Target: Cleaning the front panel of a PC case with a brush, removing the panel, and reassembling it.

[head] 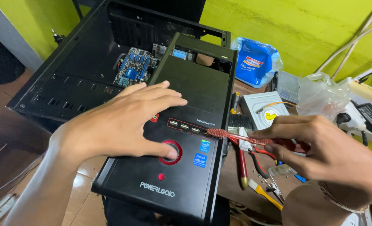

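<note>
A black computer case front panel (pixel 194 90) lies tilted towards me across an open black computer case (pixel 69 71). My left hand (pixel 123 121) rests flat on the panel, thumb on its round red-ringed button (pixel 172 152). My right hand (pixel 319 146) grips a red toothbrush (pixel 236 136), whose bristle head touches the panel's right edge beside a row of ports (pixel 185 126). Inside the open case a blue circuit board (pixel 133 69) shows.
On the wooden table to the right lie a grey optical drive (pixel 265 109), a blue plastic pouch (pixel 255 62), a clear bag (pixel 322 94), pliers with red handles (pixel 259 161), a yellow-handled tool (pixel 265 193) and a black power adapter (pixel 370 117). A yellow-green wall stands behind.
</note>
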